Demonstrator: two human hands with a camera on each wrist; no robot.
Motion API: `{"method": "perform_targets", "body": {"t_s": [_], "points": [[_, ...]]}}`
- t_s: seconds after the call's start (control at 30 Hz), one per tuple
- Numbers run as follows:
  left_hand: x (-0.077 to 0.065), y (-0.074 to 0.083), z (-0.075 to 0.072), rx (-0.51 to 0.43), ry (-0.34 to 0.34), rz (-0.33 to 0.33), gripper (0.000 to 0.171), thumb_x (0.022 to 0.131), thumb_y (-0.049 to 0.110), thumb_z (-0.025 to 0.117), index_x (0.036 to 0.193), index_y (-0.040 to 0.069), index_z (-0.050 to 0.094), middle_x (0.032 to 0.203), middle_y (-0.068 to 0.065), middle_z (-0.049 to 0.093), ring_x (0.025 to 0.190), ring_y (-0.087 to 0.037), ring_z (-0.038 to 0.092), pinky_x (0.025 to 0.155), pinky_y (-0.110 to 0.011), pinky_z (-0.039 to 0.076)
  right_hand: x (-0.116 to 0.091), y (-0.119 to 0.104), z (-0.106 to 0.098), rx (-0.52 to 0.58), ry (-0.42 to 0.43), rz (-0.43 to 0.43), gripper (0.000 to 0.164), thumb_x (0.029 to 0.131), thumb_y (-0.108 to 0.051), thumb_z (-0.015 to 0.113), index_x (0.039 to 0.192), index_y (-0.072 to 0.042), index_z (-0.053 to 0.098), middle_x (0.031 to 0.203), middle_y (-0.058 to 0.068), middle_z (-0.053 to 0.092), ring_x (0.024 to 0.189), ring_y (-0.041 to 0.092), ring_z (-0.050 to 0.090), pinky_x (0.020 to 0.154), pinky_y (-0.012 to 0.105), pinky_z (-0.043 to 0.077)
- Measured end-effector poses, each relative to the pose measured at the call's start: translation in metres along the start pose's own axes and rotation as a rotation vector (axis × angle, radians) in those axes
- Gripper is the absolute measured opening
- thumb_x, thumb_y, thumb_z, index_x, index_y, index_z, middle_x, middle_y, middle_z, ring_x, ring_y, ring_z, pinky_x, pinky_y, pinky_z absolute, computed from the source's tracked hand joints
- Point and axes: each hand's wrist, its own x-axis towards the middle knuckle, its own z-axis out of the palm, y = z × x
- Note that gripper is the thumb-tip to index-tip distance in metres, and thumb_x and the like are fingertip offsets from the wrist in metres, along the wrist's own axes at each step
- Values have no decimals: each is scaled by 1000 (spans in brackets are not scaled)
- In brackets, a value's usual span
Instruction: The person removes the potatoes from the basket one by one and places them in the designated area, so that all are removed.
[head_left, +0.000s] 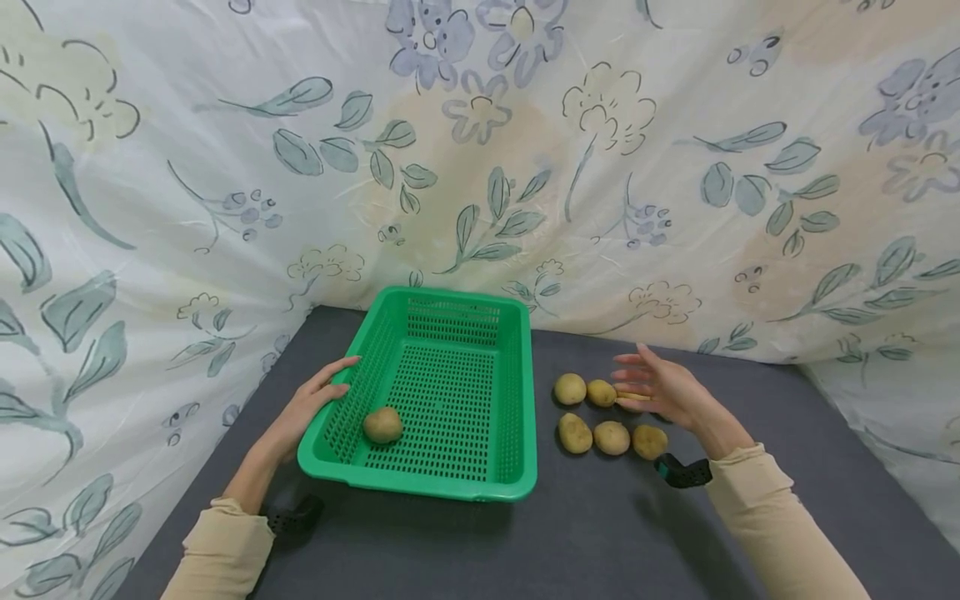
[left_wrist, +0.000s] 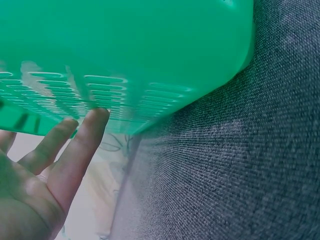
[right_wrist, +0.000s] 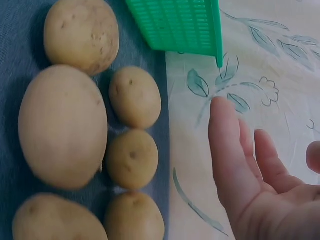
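A green plastic basket (head_left: 517, 492) with slotted floor and walls stands on the dark table, one brown potato (head_left: 382, 425) lying in its left front part. At the basket's left rim is my left hand (head_left: 303, 408), its fingertips right at the side; the left wrist view shows its fingers (left_wrist: 82, 150) extended against the slotted wall. My right hand (head_left: 663, 387) hovers over the right end of the potato group with fingers extended, holding nothing. Below it, potatoes lie in two rows, a front one (head_left: 611, 437) and a back one (head_left: 570, 388) among them; the hand partly hides the back row.
A dark grey cloth (head_left: 570, 533) covers the table. Behind it and along both sides hangs a white floral curtain (head_left: 480, 208), close to the basket's far end. The potatoes (right_wrist: 62, 125) lie near one another to the right of the basket.
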Motion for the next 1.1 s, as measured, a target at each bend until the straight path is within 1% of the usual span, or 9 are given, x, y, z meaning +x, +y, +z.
{"method": "perform_targets", "body": {"t_s": [0.17, 0.37, 0.43, 0.57, 0.63, 0.77, 0.93, 1.0, 1.1], "points": [[-1, 1, 0, 8, 9, 3, 54, 104, 27, 40, 152, 7, 22, 156, -18, 3, 137, -47, 13, 101, -64, 25, 8, -3, 6, 59, -39, 23, 79, 98, -56, 33, 151, -1, 18, 123, 9, 49, 118, 27, 49, 95, 41, 46], [0, 1, 1, 13, 12, 6, 54, 104, 26, 40, 152, 8, 23, 157, -17, 0, 139, -46, 2, 102, -67, 18, 15, -8, 14, 101, -72, 28, 76, 99, -54, 32, 152, -2, 17, 124, 10, 47, 123, 31, 43, 100, 43, 41], [0, 0, 1, 15, 10, 5, 54, 104, 26, 40, 152, 8, 23, 157, -17, -1, 139, -46, 0, 102, -67, 17, 17, -11, 18, 113, -77, 28, 73, 100, -52, 31, 151, -2, 18, 122, 10, 47, 120, 30, 45, 100, 43, 40], [0, 0, 1, 19, 15, 3, 54, 104, 26, 40, 152, 8, 23, 157, -17, 1, 139, -46, 4, 102, -67, 18, 22, -18, 26, 126, -101, 16, 69, 102, -48, 27, 151, 0, 17, 119, 9, 47, 109, 23, 52, 101, 46, 39], [0, 0, 0, 21, 18, 1, 54, 104, 26, 40, 152, 7, 23, 157, -17, 1, 139, -46, 4, 102, -67, 19, 26, -22, 31, 121, -112, 9, 68, 103, -48, 25, 151, 0, 17, 119, 9, 47, 105, 21, 53, 102, 46, 38], [0, 0, 1, 19, 15, -2, 55, 104, 27, 41, 152, 8, 23, 157, -17, 2, 139, -46, 6, 102, -66, 19, 32, -29, 39, 110, -112, 5, 69, 102, -48, 26, 150, 0, 18, 120, 11, 45, 107, 23, 51, 100, 43, 41], [0, 0, 1, 20, 17, -4, 54, 104, 27, 41, 152, 9, 24, 157, -17, 2, 139, -45, 4, 102, -66, 18, 38, -34, 50, 114, -115, 14, 69, 102, -49, 27, 150, 0, 20, 122, 14, 44, 109, 25, 50, 103, 47, 36], [0, 1, 0, 26, 19, -1, 54, 104, 27, 41, 152, 9, 24, 157, -17, 2, 139, -45, 3, 102, -66, 18, 40, -35, 54, 119, -117, 19, 67, 103, -48, 26, 150, 0, 20, 123, 14, 44, 112, 28, 48, 103, 48, 36], [-1, 0, 0, 21, 15, 1, 54, 104, 27, 40, 152, 9, 24, 157, -17, 2, 139, -46, 6, 102, -66, 20, 44, -35, 61, 137, -120, 26, 66, 103, -46, 25, 150, 1, 19, 122, 15, 44, 118, 33, 44, 102, 47, 38]]}}
